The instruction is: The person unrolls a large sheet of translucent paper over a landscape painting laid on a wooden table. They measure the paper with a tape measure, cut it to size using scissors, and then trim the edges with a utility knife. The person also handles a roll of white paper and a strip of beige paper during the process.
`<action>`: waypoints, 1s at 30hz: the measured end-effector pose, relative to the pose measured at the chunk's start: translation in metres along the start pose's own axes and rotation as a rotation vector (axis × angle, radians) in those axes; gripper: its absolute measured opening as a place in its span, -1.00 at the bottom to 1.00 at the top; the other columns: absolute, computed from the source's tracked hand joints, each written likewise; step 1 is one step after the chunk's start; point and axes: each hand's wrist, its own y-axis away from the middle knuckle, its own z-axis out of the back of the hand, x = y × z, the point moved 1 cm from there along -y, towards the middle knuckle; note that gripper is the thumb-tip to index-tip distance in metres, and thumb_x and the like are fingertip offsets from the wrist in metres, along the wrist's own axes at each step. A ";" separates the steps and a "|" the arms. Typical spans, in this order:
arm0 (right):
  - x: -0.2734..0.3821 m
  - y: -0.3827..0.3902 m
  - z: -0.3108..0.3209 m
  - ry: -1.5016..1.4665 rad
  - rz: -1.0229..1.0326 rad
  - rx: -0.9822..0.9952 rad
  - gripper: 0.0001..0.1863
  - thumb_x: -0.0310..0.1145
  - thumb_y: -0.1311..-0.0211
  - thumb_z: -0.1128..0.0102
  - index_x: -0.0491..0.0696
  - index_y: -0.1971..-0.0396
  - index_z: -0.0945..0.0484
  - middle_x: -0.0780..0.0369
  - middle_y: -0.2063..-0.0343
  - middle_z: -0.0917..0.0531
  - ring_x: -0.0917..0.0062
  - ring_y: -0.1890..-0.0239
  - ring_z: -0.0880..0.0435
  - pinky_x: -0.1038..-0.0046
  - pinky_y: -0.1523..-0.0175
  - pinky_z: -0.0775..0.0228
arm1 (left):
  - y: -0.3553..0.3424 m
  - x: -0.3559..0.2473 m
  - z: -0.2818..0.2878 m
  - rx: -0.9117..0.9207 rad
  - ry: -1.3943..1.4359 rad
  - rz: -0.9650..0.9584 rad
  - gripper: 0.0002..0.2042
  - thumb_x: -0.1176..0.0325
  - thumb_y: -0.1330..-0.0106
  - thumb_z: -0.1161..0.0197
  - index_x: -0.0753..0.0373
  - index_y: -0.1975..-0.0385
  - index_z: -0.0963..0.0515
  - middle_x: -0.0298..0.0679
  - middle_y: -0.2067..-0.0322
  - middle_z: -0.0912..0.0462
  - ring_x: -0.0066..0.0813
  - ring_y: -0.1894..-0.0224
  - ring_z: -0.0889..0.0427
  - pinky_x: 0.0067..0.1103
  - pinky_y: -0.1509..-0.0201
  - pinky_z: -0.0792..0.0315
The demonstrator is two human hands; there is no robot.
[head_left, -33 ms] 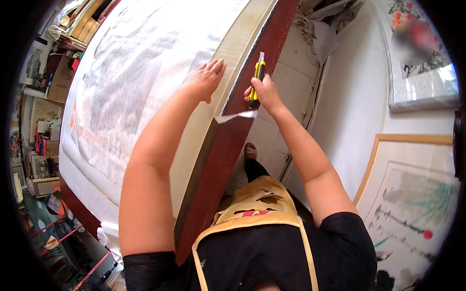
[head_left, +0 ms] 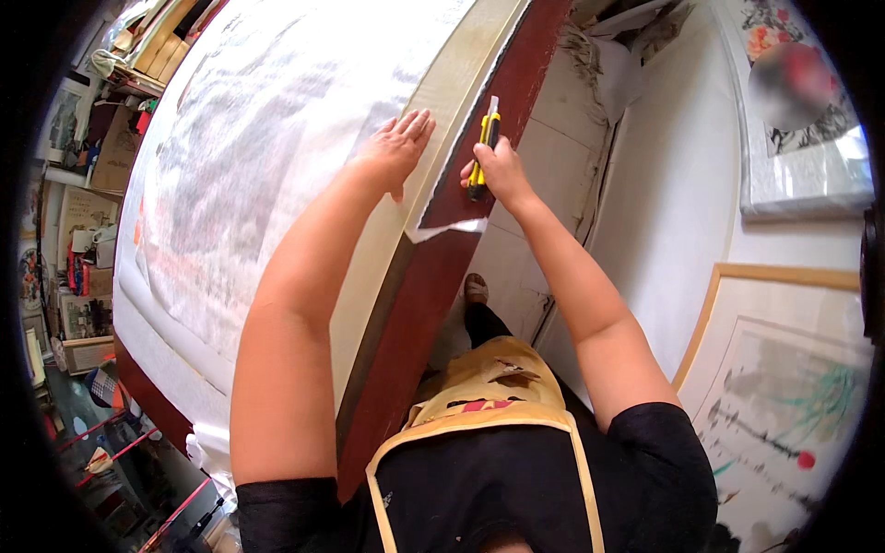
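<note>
My left hand (head_left: 398,152) lies flat, fingers apart, on a long beige strip (head_left: 458,69) running beside a big white paper sheet (head_left: 304,55) with blurred grey and reddish patches. In my right hand (head_left: 504,175) is a yellow and black utility knife (head_left: 491,126), its blade end pointing away from me. The knife is over the dark red table border (head_left: 396,318), just right of the strip's ragged white edge. Whether the blade touches anything, I cannot tell. A loose white paper sliver (head_left: 450,229) hangs off the strip's edge, nearer me than both hands.
A pale floor (head_left: 553,138) and a tall white panel (head_left: 650,166) lie right of the table. A wood-framed painting (head_left: 784,269) stands at the near right. Crowded shelves and boxes (head_left: 115,152) fill the far left. My foot (head_left: 477,288) is beside the table.
The two frames nearly match. My right hand and the knife sit very slightly further left, and my left hand slightly further right. The grips are the same.
</note>
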 end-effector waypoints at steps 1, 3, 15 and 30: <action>-0.001 -0.020 0.003 0.023 -0.005 -0.015 -0.65 -0.28 -0.28 0.05 -0.32 0.21 -0.25 0.02 0.55 -0.66 0.36 0.55 -0.70 0.38 0.39 -0.58 | -0.016 -0.001 0.003 0.072 -0.003 -0.035 0.30 0.12 0.40 -0.66 0.33 -0.42 0.07 -0.06 -0.45 0.08 -0.20 -0.49 0.08 -0.36 -0.50 0.01; -0.006 -0.062 0.012 0.089 -0.031 -0.031 -0.62 -0.28 -0.24 0.05 -0.38 0.23 -0.25 -0.01 0.56 -0.67 0.34 0.55 -0.72 0.38 0.39 -0.59 | -0.039 0.000 0.006 0.219 -0.004 -0.098 0.41 0.09 0.51 -0.67 0.38 -0.42 0.16 -0.01 -0.47 0.21 -0.21 -0.52 0.20 -0.35 -0.54 0.12; 0.000 -0.137 0.013 0.604 -0.223 0.027 -0.36 -0.10 -0.12 0.02 -0.39 0.00 -0.36 -0.21 0.22 -0.63 0.05 0.04 -0.64 0.21 -0.11 -0.42 | -0.051 0.017 -0.005 0.135 0.043 -0.230 0.42 0.02 0.57 -0.66 0.51 -0.38 0.09 0.13 -0.42 0.11 -0.08 -0.49 0.10 -0.44 -0.50 0.00; -0.054 0.182 -0.128 0.553 -0.398 0.741 -0.33 -0.08 -0.24 -0.10 -0.40 0.02 -0.11 -0.29 0.33 -0.59 -0.11 0.22 -0.63 0.10 0.07 -0.48 | -0.046 0.016 -0.011 0.157 0.041 -0.192 0.44 -0.04 0.55 -0.67 0.48 -0.39 0.12 0.05 -0.45 0.15 -0.17 -0.49 0.10 -0.48 -0.48 -0.07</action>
